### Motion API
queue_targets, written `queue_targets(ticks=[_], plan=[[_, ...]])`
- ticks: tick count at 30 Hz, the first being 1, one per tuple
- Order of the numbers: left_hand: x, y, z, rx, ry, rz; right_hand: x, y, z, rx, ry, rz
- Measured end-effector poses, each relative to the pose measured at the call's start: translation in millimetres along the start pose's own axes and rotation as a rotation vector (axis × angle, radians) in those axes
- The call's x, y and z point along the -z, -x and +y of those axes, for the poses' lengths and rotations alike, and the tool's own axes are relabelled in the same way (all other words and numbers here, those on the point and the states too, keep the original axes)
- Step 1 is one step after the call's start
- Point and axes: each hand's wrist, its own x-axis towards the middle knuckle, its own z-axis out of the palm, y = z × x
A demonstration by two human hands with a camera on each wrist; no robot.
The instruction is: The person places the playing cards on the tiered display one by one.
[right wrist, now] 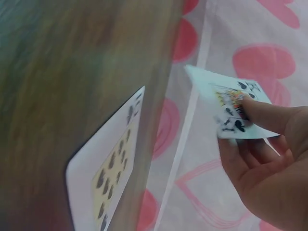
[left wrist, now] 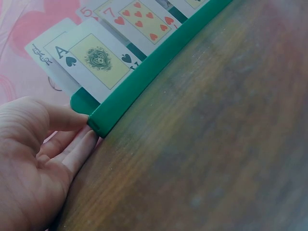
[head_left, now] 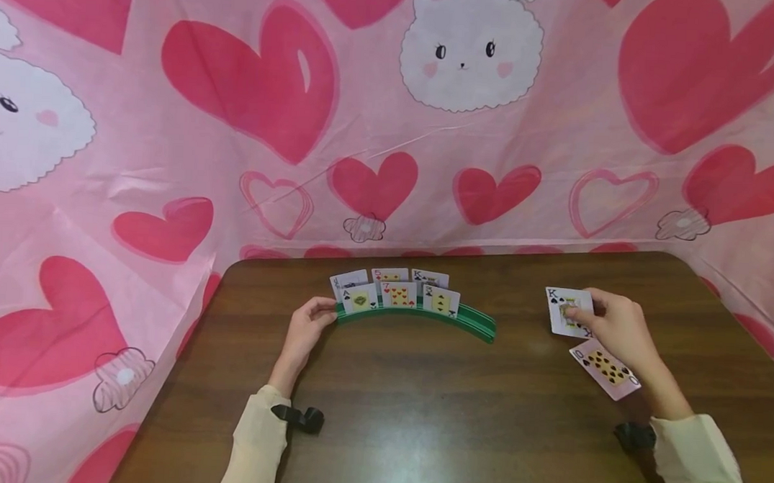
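Note:
A curved green card holder [head_left: 416, 309] stands on the table with several playing cards upright in two rows. In its front row are an ace of spades [left wrist: 98, 57], a seven of hearts [left wrist: 139, 21] and a black three [head_left: 440, 301]. My left hand [head_left: 308, 327] pinches the holder's left end between thumb and fingers, just beside the ace. Off to the right, my right hand [head_left: 623, 325] holds a black king [head_left: 561, 307] face up, thumb across its face. A ten of spades [head_left: 605, 368] lies face up below that hand, near the wrist.
The brown wooden table [head_left: 444, 410] has a rounded far edge. Pink cloth [head_left: 366, 125] with hearts and rabbits hangs behind it and along the sides. A black strap [head_left: 301, 418] is on the left wrist, another [head_left: 634, 436] on the right.

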Motion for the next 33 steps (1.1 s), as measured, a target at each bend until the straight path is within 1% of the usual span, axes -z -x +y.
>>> queue_targets(ticks=[3, 8, 10, 12, 15, 21, 25, 29, 33], plan=[[0.3, -0.4, 0.3, 0.005, -0.002, 0.002, 3, -2.5, -4, -0.068, -0.081, -0.004], [1.7, -1.1, 0.6, 0.009, -0.007, 0.004, 7, -8.6, -11, -0.199, -0.285, -0.016], [1.9, -0.9, -0.1, 0.016, -0.004, 0.004, 7, -10.3, -14, -0.223, -0.364, -0.013], [2.1, -0.3, -0.7, 0.019, -0.005, 0.002, 7, -11.1, -18, -0.232, -0.419, -0.005], [1.9, 0.0, -0.8, 0.024, -0.001, 0.0, 9, -11.9, -25, -0.231, -0.449, 0.016], [0.1, -1.1, 0.4, 0.029, 0.008, -0.001, 10, -16.1, -36, -0.248, -0.438, 0.039], [-0.5, -1.0, 1.0, 0.031, -0.006, -0.001, 7, -18.9, -42, -0.265, -0.506, 0.038], [0.0, -0.5, 0.5, 0.019, -0.013, 0.0, 1, -22.6, -47, -0.279, -0.577, 0.044], [-0.2, -0.6, -0.5, 0.018, -0.009, 0.0, -5, -26.1, -53, -0.292, -0.576, 0.045]])
